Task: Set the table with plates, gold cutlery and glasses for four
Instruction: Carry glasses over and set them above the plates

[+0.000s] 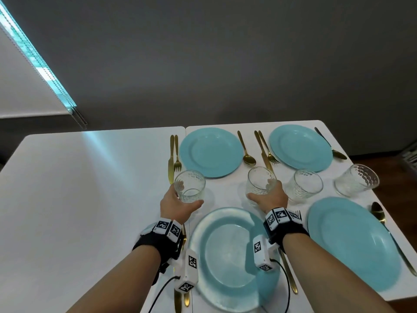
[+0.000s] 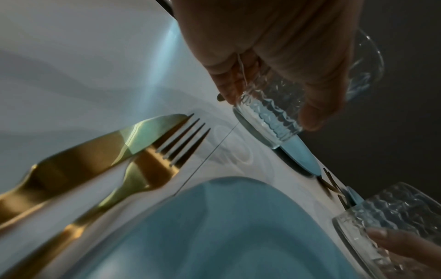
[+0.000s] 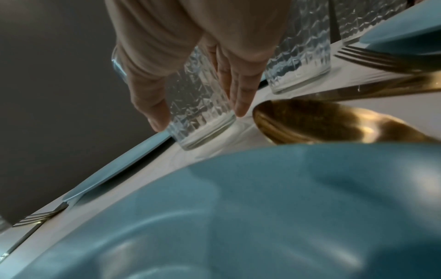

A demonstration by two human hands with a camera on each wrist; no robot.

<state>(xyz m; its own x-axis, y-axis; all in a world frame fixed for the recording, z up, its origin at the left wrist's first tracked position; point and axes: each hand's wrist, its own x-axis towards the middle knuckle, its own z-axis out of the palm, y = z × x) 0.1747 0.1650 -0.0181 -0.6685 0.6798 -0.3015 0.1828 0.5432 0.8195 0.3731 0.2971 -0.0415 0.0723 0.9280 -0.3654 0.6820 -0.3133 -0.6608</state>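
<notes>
Four teal plates lie on the white table (image 1: pixel 90 177), each with gold cutlery beside it. My left hand (image 1: pixel 189 193) grips a clear textured glass (image 1: pixel 190 180) beyond the near-left plate (image 1: pixel 225 256), by the far-left knife and fork (image 1: pixel 174 157). In the left wrist view the fingers and thumb of this hand (image 2: pixel 269 105) wrap its glass (image 2: pixel 274 128). My right hand (image 1: pixel 261 190) grips a second glass (image 1: pixel 259 179) above the same plate's right side. The right wrist view shows that hand (image 3: pixel 199 116) round its glass (image 3: pixel 205 132). Whether either glass touches the table, I cannot tell.
Two more glasses (image 1: pixel 304 186) (image 1: pixel 356 180) stand between the right-hand plates (image 1: pixel 300 147) (image 1: pixel 354 242). A gold spoon (image 3: pixel 322 124) lies right of my right hand. A knife (image 2: pixel 83 160) and fork (image 2: pixel 155 169) lie left of the near plate. The table's right edge is close to the rightmost glass.
</notes>
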